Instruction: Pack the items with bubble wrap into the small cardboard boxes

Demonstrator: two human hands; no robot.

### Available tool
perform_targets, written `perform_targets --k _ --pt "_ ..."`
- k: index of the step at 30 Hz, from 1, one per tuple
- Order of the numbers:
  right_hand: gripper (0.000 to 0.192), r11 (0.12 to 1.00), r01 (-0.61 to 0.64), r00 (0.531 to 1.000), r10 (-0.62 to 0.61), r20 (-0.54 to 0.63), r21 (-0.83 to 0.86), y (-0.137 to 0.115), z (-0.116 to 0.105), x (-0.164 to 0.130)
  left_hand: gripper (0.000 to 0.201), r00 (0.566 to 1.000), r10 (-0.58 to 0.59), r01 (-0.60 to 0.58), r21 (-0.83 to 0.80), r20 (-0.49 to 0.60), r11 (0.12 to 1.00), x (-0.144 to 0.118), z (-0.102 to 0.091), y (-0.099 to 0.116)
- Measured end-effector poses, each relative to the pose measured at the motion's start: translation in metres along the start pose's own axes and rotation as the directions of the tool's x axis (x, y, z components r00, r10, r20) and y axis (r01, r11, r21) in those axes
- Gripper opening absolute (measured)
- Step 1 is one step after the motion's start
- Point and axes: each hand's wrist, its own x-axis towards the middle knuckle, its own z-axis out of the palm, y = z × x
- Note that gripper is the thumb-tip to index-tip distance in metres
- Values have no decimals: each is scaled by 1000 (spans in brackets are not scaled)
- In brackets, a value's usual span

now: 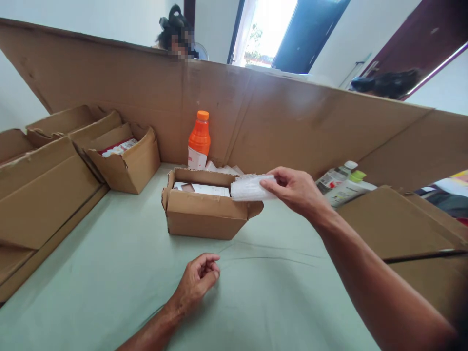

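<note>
My right hand holds a small bubble-wrapped packet by its right end, just over the right side of a small open cardboard box. White flat items lie inside that box. My left hand rests on the pale green table cover in front of the box, fingers curled shut with nothing in them.
An orange drink bottle stands behind the box against a tall cardboard wall. Open cardboard boxes with packets sit at the left. Two bottles lie at the right by a cardboard slab. A person's head shows beyond the wall.
</note>
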Motion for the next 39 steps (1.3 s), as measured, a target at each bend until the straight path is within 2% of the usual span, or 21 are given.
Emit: perform_targets --k 2,4,7,11,14,18,21,26,31,33,36,38,39 --pt "22 993 34 999 -32 18 -111 -7 -3 17 47 1000 -10 10 11 7 1000 2 0 -1" --pt "22 988 65 998 -62 29 -137 -14 -7 28 47 1000 -22 22 10 6 1000 4 -1 -1" --pt "21 973 55 996 -37 83 -223 -23 -9 33 46 999 -32 32 5 3 999 5 -3 -4" --pt "17 840 50 971 86 224 -540 -36 3 26 44 1000 -28 28 -8 12 1000 6 -3 -8" --pt "22 769 106 951 106 290 -630 -46 18 19 42 1000 -19 19 -1 12 1000 7 -3 -11" --pt "22 775 206 906 79 415 -598 -51 40 22 43 1000 -8 9 33 -6 999 9 -3 -13" --pt "24 820 188 909 65 412 -542 -46 50 27 44 1000 -10 10 40 -11 999 10 -3 -13" --pt "23 856 167 894 78 442 -490 -42 56 29 45 1000 -9 9 28 0 1000 11 -5 -15" --pt "18 887 198 878 29 478 -418 -41 56 28 45 1000 -2 2 20 -11 1000 12 -5 -17" --pt "17 910 156 904 24 426 -384 -38 48 24 46 1000 -6 6 13 -2 1000 12 -5 -16" --pt "16 961 97 978 -43 206 -259 -35 25 4 43 1000 -6 6 24 -6 1000 13 -5 -15" --pt "18 969 200 980 -199 21 -144 -39 6 -24 42 1000 -5 6 35 -24 999 14 -4 -16" --pt "18 950 295 951 -302 -63 -101 -43 -3 -41 42 999 -6 7 37 -35 999 15 -4 -16"
